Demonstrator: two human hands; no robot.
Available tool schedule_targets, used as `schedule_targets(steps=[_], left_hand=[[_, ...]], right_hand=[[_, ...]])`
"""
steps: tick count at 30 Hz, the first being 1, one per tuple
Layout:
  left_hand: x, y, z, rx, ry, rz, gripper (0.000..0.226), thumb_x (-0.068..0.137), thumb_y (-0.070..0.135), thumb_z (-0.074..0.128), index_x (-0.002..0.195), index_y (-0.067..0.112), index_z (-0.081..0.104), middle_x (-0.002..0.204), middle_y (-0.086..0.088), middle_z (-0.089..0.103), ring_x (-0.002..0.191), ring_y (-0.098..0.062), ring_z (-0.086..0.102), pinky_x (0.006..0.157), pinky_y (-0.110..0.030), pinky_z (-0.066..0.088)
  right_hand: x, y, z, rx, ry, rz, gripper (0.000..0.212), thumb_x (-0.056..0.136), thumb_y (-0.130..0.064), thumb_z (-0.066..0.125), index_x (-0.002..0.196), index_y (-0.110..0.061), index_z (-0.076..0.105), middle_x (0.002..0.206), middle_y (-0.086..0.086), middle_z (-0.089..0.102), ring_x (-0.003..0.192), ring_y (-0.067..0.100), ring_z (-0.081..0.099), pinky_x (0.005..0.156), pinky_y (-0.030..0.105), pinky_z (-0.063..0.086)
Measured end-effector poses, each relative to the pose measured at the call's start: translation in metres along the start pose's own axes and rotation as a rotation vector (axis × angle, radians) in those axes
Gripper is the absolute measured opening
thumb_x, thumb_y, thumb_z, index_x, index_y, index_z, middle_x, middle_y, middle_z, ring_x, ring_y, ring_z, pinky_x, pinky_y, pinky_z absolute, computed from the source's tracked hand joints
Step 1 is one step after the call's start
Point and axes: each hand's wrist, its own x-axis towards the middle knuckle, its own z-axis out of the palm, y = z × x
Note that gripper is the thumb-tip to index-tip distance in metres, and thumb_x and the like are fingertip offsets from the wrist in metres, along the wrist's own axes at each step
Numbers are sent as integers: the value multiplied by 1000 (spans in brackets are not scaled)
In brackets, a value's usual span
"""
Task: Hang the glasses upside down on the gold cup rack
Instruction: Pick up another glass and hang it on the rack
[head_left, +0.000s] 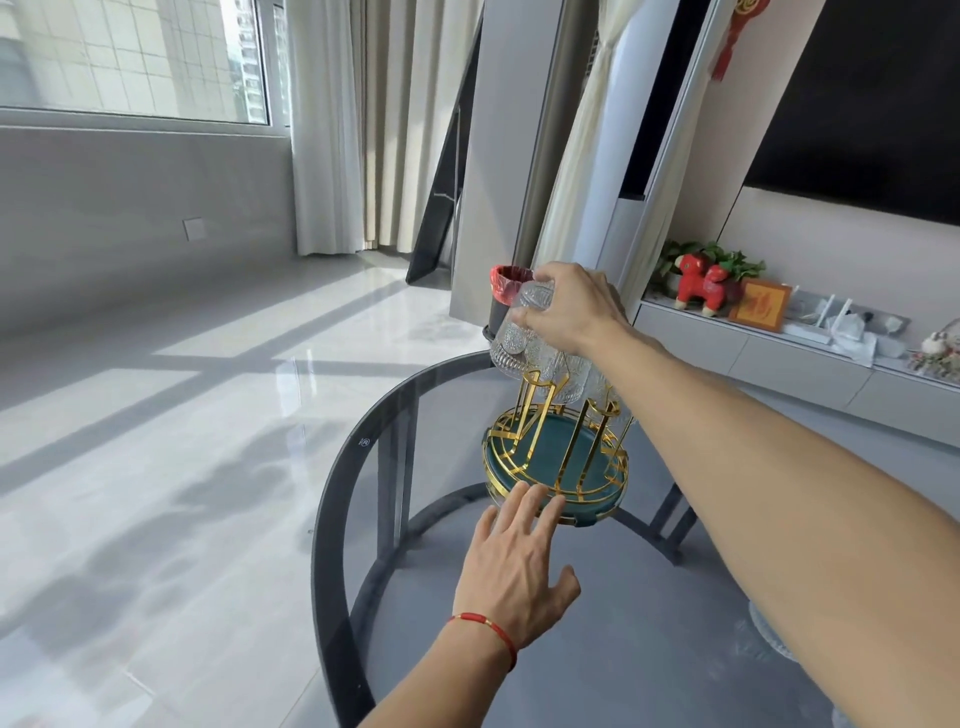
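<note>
Glass poised over a gold prong, rack lightly steadied.
The right hand (566, 306) gripped the inverted glass (519, 325) above the rack (556, 457) near the counter's (343, 467) far edge; the left hand (511, 561), unclenched, touched its base; misalignment could tip it.

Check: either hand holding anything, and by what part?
Right hand grips a clear patterned glass, upside down, by its base end. Left hand holds nothing; fingers rest open at the gold cup rack rim.

The gold wire cup rack (556, 457) is standing on the round dark glass bench (415, 519), toward its far side. A clear ribbed glass (519, 332) is hanging tilted above the rack's far left prongs. The black bin (506, 296) is standing behind.
</note>
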Motion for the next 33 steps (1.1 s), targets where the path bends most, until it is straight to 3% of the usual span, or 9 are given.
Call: schedule_targets(steps=[5,10,14,18,23,27,30,33], left_hand=[[0,0,-1,7,-3,3,74,89,55,44,155,23,32,161,-4,38,154,-28,25,124,-46,28],[0,0,-2,5,-10,1,74,89,54,46,154,23,32,160,-4,38,154,-27,25,123,-45,29],[0,0,-2,8,3,11,73,88,54,46,153,23,34,157,-2,40,152,-26,28,123,-44,32],[0,0,-4,1,9,14,73,88,55,46,153,24,34,157,-2,41,152,-25,29,122,-45,33],[0,3,-6,58,-32,0,74,92,53,47,157,22,29,162,-3,34,155,-25,20,124,-43,30],[0,15,-15,87,-76,-18,74,93,45,52,158,19,25,164,-5,29,153,-25,23,117,-45,36],[-2,33,-24,74,-41,5,65,92,37,59,150,17,38,155,-7,40,141,-28,39,108,-44,43],[-5,62,-31,-42,11,74,54,87,26,66,138,14,53,140,-12,54,128,-35,50,100,-51,48]], right_hand=[[-8,3,19,-144,-67,-37,69,82,-51,79,141,-22,59,134,8,69,122,32,62,102,42,46],[-12,1,25,-321,-97,-57,67,81,-55,79,139,-26,59,124,4,73,116,28,67,105,41,33],[-8,-4,23,-414,-188,-30,61,87,-54,73,141,-28,60,127,5,71,120,30,64,108,44,29],[-11,-5,18,-481,-273,-52,49,98,-47,54,143,-27,58,137,6,66,131,32,55,115,52,23],[-66,11,11,-255,-56,-162,45,100,-34,50,142,-22,61,151,6,56,151,27,35,128,58,6],[-157,36,3,-70,17,-160,42,96,-27,57,136,-20,67,152,5,55,147,24,40,123,45,20],[-229,55,-8,41,-21,-66,38,94,-23,60,130,-20,71,152,4,55,141,23,46,119,39,29],[-293,79,-28,90,89,14,33,90,-19,63,121,-19,74,142,3,61,132,22,53,115,35,38]])
